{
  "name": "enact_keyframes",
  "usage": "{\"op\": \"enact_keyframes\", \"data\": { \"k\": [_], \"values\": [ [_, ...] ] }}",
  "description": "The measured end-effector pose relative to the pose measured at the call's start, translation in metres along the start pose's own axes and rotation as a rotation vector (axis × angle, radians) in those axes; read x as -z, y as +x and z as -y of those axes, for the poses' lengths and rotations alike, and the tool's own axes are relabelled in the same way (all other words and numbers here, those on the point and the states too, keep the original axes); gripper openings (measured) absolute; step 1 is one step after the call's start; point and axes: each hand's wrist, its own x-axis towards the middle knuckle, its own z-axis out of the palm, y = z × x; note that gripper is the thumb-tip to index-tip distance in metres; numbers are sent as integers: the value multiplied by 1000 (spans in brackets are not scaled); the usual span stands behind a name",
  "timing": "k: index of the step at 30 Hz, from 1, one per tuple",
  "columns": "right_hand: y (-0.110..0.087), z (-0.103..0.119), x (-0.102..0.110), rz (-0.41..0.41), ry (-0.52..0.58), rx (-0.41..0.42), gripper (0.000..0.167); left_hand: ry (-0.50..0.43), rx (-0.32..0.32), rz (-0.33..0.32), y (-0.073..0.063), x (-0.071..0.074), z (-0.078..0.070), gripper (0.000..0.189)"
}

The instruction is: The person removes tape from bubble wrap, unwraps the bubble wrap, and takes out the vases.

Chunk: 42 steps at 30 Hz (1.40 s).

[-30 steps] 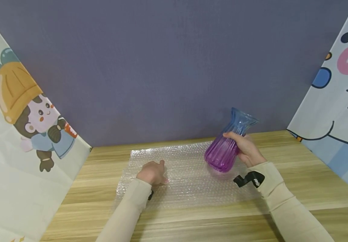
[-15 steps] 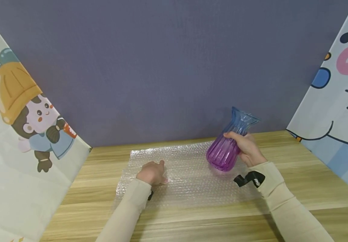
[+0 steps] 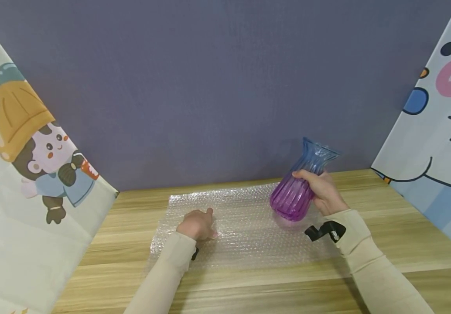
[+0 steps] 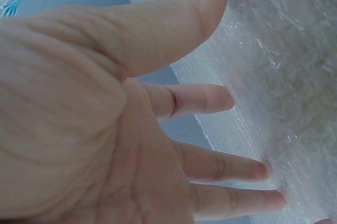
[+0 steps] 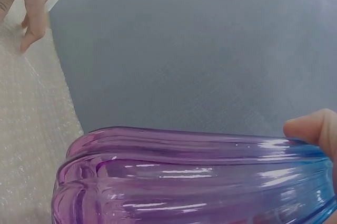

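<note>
A ribbed glass vase (image 3: 293, 197), purple at its base and blue toward its flared mouth, is tilted with the mouth up and to the right. My right hand (image 3: 321, 190) grips it around the narrower middle, and the thumb (image 5: 308, 127) lies along its side in the right wrist view. Under the vase a sheet of clear bubble wrap (image 3: 245, 226) is spread flat. My left hand (image 3: 197, 224) rests on the left part of that sheet; its fingers look extended in the left wrist view, with the fingertips (image 4: 224, 97) at the plastic.
The bubble wrap lies on a wood-grain table (image 3: 131, 270). A grey-blue panel (image 3: 217, 96) rises along the back edge. Printed cartoon sheets stand on the left (image 3: 9, 218) and on the right (image 3: 425, 144).
The vase has shifted slightly right and up along with my right hand. My left hand stays in the same place on the bubble wrap.
</note>
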Motion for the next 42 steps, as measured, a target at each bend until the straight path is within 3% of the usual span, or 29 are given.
{"op": "enact_keyframes", "data": {
  "k": [11, 31, 42],
  "values": [
    [-1, 3, 6, 7, 66, 37, 38, 0, 8, -4, 2, -2, 0, 90],
    [-2, 10, 13, -19, 51, 4, 40, 19, 10, -7, 1, -1, -1, 89],
    [-2, 11, 15, -29, 44, 34, 37, 3, 15, -10, -2, 1, -1, 89]
  ]
}}
